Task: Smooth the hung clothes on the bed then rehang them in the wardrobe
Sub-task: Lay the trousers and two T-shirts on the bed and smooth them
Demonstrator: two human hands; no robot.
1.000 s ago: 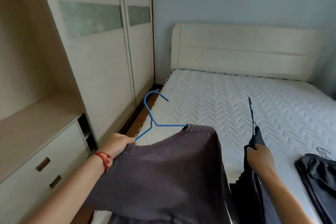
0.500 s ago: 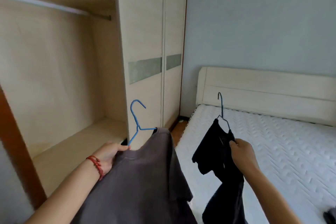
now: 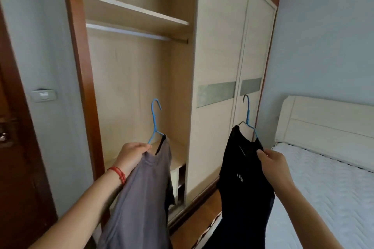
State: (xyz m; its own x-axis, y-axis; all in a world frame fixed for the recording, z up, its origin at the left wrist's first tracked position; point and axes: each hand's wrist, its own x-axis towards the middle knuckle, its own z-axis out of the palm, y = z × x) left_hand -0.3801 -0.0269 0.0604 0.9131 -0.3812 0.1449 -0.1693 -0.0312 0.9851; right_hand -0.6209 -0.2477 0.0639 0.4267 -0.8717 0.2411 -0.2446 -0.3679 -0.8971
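Observation:
My left hand (image 3: 132, 154) grips the shoulder of a grey shirt (image 3: 141, 194) on a blue wire hanger (image 3: 154, 121), held up in front of the open wardrobe bay. My right hand (image 3: 272, 159) grips the shoulder of a black shirt (image 3: 242, 184) on a second blue hanger (image 3: 247, 115), held in front of the wardrobe's sliding doors. Both hooks point upward. The wardrobe's hanging rail (image 3: 129, 33) runs bare under a shelf, well above both hooks.
The open bay has a shelf (image 3: 129, 13) above and a drawer unit (image 3: 178, 170) below. Closed sliding doors (image 3: 222, 79) stand to the right. The bed (image 3: 323, 188) with its pale headboard is at right. A brown door (image 3: 16, 147) and wall switch (image 3: 43, 95) are at left.
The view has swung left and up from the bed to the open wardrobe. Both hands have raised their hung shirts higher, and the hangers now stand upright.

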